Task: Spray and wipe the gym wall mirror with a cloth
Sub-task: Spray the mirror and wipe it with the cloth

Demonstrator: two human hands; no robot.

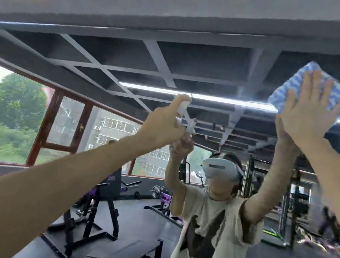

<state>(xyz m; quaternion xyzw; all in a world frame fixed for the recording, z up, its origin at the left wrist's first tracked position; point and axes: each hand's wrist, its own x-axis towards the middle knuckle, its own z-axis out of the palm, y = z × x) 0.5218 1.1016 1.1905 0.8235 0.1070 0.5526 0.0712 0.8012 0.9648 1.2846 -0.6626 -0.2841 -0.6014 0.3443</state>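
The mirror [196, 62] fills the wall ahead. High at its right, the blue-and-white cloth [296, 88] lies flat on the glass under the right hand [306, 114], whose straight, spread fingers press it. Toward the middle, the raised left hand [165, 123] grips a small bottle [183, 106] close to the glass.

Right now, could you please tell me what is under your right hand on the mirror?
A blue and white cloth lies under the right hand, whose straight fingers press it flat against the mirror. The mirror behind the cloth is covered, so its state cannot be seen.
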